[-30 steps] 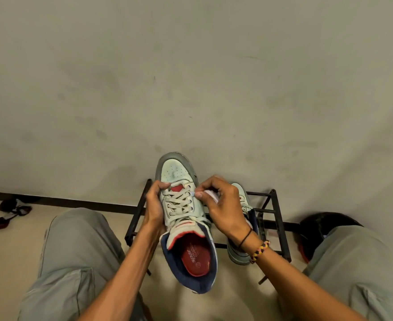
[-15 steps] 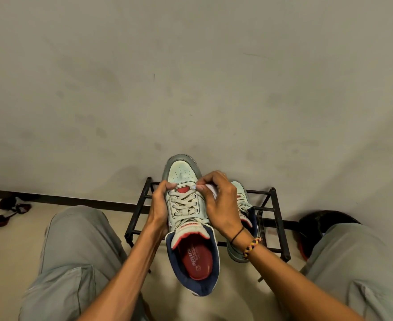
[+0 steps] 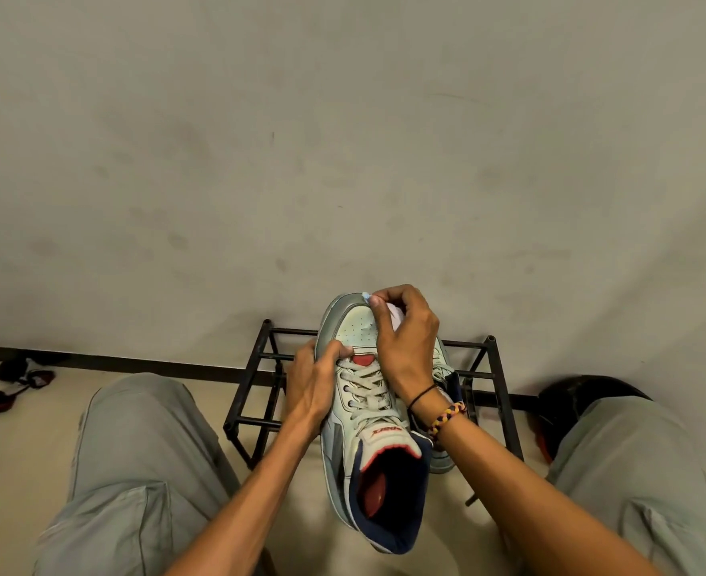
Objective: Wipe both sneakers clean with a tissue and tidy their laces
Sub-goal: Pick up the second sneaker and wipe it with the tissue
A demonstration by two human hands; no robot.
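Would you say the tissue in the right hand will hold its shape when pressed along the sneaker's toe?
Probably not: the tissue already looks crumpled in the right hand, so likely floppy. It seems light and thin, and may tear if dragged hard over the sneaker toe.

Dim, warm, even light is covering the scene, giving a yellow-green cast. Soft shadows are falling on the floor (image 3: 23,451) beneath the sneaker (image 3: 367,413). Wide-angle distortion is bending the wall (image 3: 343,139) baseline at both edges. Focus is holding reasonably sharp; no glare is showing.
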